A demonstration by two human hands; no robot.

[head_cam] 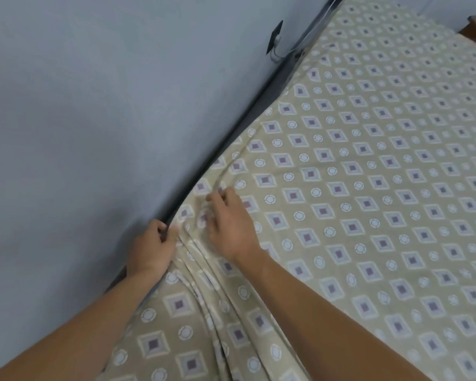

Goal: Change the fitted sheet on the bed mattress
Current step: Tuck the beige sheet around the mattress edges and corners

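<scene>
The wall (94, 105) runs close along the bed's left edge, leaving only a thin dark gap (231, 138) beside the mattress; a hand would fit there tightly at best. The left hand (151, 248) sits at that gap, fingers curled over the sheet (368, 160) edge. Bunched folds (204, 284) rise between the two hands. A dark wall fitting (274, 35) with a white cable (308, 31) sits by the gap farther up. To the right hand's (228, 224) right, the sheet lies flat and open.

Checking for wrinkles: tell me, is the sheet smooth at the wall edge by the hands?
No, the sheet bunches into folds between both hands there.
</scene>
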